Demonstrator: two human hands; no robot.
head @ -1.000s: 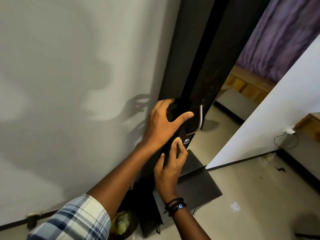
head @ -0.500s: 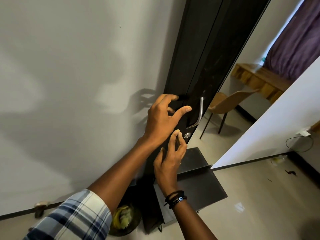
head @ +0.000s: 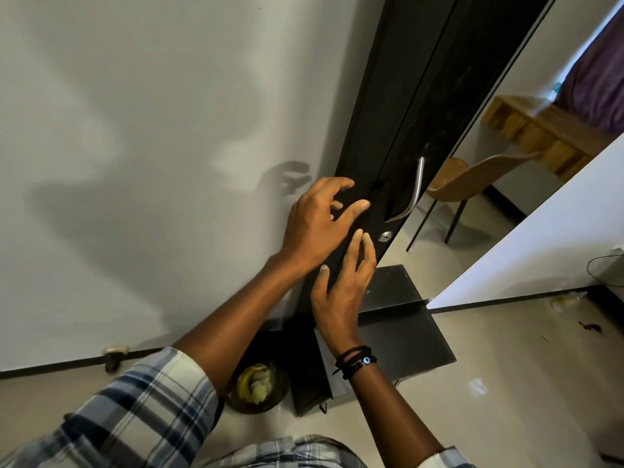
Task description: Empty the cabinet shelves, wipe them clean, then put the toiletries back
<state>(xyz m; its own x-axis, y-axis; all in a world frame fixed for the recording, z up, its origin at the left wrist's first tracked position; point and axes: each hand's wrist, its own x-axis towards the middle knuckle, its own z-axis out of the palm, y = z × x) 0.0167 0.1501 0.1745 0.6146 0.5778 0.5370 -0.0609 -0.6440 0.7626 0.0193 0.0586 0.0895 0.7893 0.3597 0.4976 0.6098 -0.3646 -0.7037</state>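
Note:
A tall dark cabinet point(head: 398, 82) stands against the grey wall, its door closed, with a curved metal handle point(head: 414, 190) and a round keyhole point(head: 385, 236) below it. My left hand point(head: 315, 224) hovers at the cabinet's left edge, fingers spread and loosely bent, the thumb pointing toward the handle. Just below it, my right hand point(head: 344, 285) reaches up with straight fingers whose tips touch the door beside the keyhole. Neither hand holds anything. The shelves and toiletries are hidden behind the door.
A mirrored door panel point(head: 499, 170) to the right reflects a chair and wooden desk. A dark low box point(head: 401, 339) sits at the cabinet's foot, beside a round bin point(head: 258, 388) with banana peels. A door stopper point(head: 113, 358) is on the wall's base.
My view has swung a little right and down. Both hands slid slightly lower on the door; the left fingers have lifted off the edge and spread.

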